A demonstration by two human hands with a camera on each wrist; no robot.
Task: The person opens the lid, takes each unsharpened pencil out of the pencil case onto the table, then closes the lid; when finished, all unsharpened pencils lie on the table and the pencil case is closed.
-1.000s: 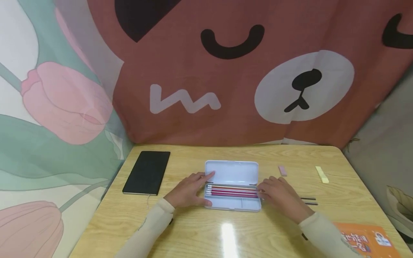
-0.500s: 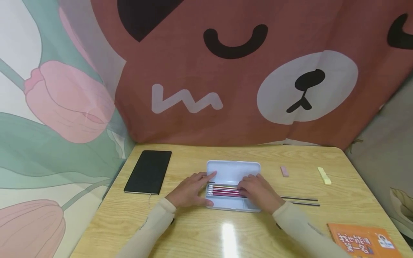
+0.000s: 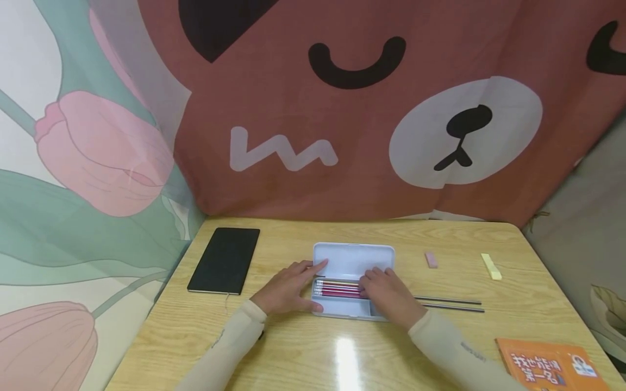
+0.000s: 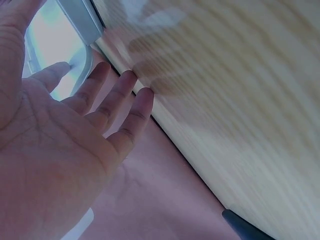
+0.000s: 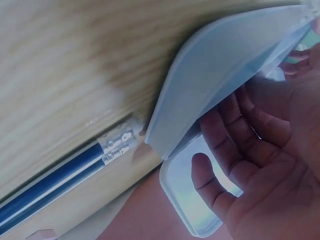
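A pale blue-white pencil case (image 3: 340, 308) lies on the table with its lid (image 3: 352, 259) raised. Several red, magenta and yellow pencils (image 3: 337, 289) fill its rear compartment, white eraser ends to the left. My left hand (image 3: 286, 289) steadies the case's left end, index finger against the lid and thumb at the front edge; its fingers (image 4: 125, 120) look extended in the left wrist view. Over the right end, my right hand (image 3: 391, 296) reaches into the case (image 5: 210, 70). Its fingertips and the pencils' right ends are hidden, so a grip on them cannot be confirmed.
Two dark pencils (image 3: 452, 308) lie to the right of the case. Behind them are a pink eraser (image 3: 431, 259) and a pale yellow strip (image 3: 491, 266). A black notebook (image 3: 225, 260) lies at left, an orange booklet (image 3: 550, 364) at front right. A printed cloth hangs behind the table.
My right hand has moved left from the case's right edge to above the pencils' right part, then stayed nearly still over the last half second. The left hand keeps its place.
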